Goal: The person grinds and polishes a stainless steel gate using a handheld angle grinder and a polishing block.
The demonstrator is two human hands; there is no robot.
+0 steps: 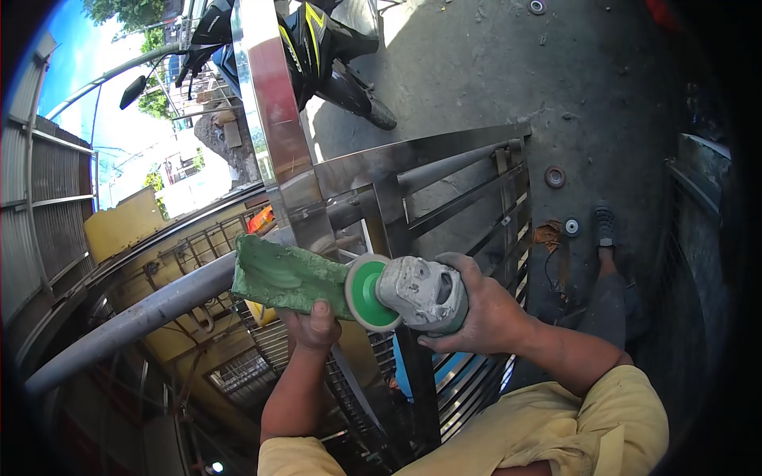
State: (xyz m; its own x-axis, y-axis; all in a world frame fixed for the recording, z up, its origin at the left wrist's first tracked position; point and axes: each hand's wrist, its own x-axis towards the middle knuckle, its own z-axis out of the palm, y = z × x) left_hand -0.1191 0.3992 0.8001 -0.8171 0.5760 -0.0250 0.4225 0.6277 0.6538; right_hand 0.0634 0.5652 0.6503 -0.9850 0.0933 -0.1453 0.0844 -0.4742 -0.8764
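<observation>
My left hand [316,325] grips the lower edge of a green bar of polishing compound [290,275], thumb on its face. The bar's surface is worn and scooped. My right hand [488,309] is wrapped round the grey, dust-covered head of an angle grinder [421,289]. On the grinder sits a round buffing wheel [367,292] with a green face and pale rim, its edge right at the bar's right end. Behind both lies a shiny metal gate frame [357,173] with dark slats. The grinder's rear body is hidden by my hand.
A black and yellow motorcycle [325,59] stands beyond the gate. On the concrete floor are a brown disc [556,177], a white-centred disc [571,227] and a crumpled brown scrap [547,235], near a shoe [605,226]. A thick grey pipe [151,317] runs along the left.
</observation>
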